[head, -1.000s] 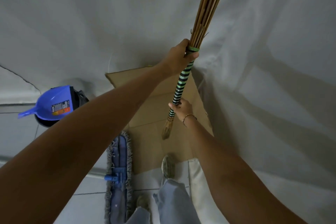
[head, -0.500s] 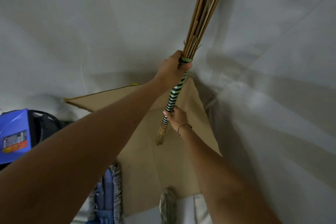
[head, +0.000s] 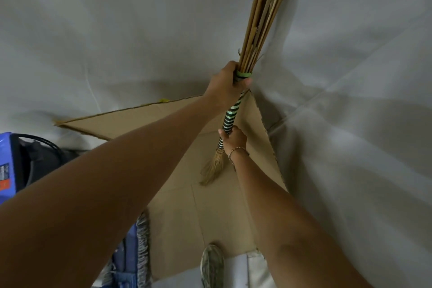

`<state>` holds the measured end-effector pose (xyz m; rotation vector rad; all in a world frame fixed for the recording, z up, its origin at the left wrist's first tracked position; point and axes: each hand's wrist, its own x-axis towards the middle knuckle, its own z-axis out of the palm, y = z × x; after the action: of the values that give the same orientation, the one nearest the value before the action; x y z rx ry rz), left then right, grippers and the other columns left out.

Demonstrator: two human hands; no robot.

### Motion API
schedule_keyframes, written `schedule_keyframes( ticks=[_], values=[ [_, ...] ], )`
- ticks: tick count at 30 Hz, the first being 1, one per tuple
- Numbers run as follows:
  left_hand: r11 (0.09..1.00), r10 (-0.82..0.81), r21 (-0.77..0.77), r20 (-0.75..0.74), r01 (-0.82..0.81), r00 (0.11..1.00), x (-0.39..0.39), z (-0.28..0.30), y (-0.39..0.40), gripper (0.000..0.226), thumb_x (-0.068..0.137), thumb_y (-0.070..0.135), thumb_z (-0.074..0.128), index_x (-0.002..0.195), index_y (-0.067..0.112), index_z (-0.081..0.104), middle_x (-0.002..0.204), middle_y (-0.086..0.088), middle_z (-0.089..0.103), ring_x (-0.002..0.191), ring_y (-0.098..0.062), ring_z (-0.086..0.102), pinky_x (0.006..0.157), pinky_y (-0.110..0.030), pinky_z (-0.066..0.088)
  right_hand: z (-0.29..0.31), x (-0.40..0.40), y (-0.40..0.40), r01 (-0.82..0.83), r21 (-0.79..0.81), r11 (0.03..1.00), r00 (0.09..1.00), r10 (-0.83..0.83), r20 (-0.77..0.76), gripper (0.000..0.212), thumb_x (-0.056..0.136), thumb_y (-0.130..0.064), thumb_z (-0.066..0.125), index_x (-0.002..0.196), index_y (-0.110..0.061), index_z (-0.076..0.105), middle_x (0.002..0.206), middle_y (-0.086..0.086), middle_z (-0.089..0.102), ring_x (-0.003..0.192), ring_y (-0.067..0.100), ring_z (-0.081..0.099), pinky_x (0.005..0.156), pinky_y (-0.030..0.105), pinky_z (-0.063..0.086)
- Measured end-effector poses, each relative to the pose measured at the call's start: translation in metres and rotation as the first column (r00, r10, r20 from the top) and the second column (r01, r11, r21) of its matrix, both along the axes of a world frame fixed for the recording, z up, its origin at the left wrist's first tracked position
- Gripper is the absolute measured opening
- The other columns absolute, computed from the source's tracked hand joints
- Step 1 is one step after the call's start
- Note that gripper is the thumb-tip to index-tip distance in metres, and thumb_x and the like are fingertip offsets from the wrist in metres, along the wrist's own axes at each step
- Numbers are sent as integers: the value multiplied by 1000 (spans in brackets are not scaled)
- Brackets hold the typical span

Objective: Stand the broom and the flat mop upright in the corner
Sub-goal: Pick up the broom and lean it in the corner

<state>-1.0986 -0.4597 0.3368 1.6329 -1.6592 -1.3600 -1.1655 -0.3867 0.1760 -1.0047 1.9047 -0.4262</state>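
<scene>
The broom (head: 261,21) is a bundle of long tan sticks bound with green-and-black striped tape. It stands nearly upright in the corner where two white cloth-draped walls meet, its frayed lower end (head: 211,170) just above the cardboard. My left hand (head: 225,84) grips the top of the striped binding. My right hand (head: 233,139), with a thin bracelet, grips the binding lower down. The flat mop (head: 136,248), blue with a grey fringe, lies flat on the floor at the bottom left, partly hidden by my left arm.
A brown cardboard sheet (head: 198,213) covers the floor in the corner. A blue dustpan (head: 5,166) leans on a black bin (head: 39,154) at the left edge. My shoe (head: 211,264) rests on the cardboard's near edge.
The view has moved closer to the corner and tilted up; the dustpan and mop slid toward the left and bottom edges. Both hands keep their grip on the broom, which stands a little nearer the corner.
</scene>
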Motion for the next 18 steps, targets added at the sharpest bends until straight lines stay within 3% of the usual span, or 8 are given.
schedule_keyframes(
  ticks=[7, 10, 13, 15, 18],
  values=[
    [999, -49, 12, 45, 49, 998, 20, 8, 7, 48, 94, 21, 55, 138, 9, 40, 141, -9, 52, 131, -23, 49, 111, -40, 41, 17, -4, 4, 92, -64, 994, 996, -91, 18, 28, 88, -20, 61, 109, 0, 62, 107, 17, 70, 103, 29, 63, 75, 21, 39],
    [994, -90, -44, 207, 102, 974, 54, 14, 25, 45, 95, 19, 52, 137, 8, 42, 141, -10, 52, 130, -25, 50, 110, -37, 40, 31, -4, 25, 131, -159, 978, 991, -125, 47, 25, 88, -11, 58, 111, -1, 63, 110, 18, 69, 106, 28, 64, 85, 24, 44],
    [982, -146, -44, 431, 182, 890, 105, 20, 60, 43, 99, 20, 43, 139, 7, 41, 141, -14, 51, 128, -32, 50, 107, -39, 39, 42, 4, 57, -2, -198, 980, 1000, 0, -12, 24, 91, -10, 55, 110, -1, 64, 110, 19, 69, 106, 28, 64, 92, 29, 47],
    [986, -131, -19, 522, 165, 843, 143, 29, 93, 43, 99, 21, 42, 140, 7, 40, 140, -17, 52, 128, -34, 50, 105, -40, 39, 58, 19, 81, -189, -208, 960, 981, 174, -87, 23, 93, -11, 51, 107, -3, 66, 107, 16, 71, 102, 28, 64, 89, 26, 46],
    [994, -112, 48, 560, 102, 821, 185, 48, 150, 46, 98, 20, 45, 141, 4, 37, 135, -22, 55, 122, -37, 54, 102, -38, 41, 91, 51, 112, -496, -233, 836, 858, 431, -279, 24, 94, -14, 45, 103, -8, 67, 102, 11, 72, 97, 28, 65, 90, 37, 48]
  ],
)
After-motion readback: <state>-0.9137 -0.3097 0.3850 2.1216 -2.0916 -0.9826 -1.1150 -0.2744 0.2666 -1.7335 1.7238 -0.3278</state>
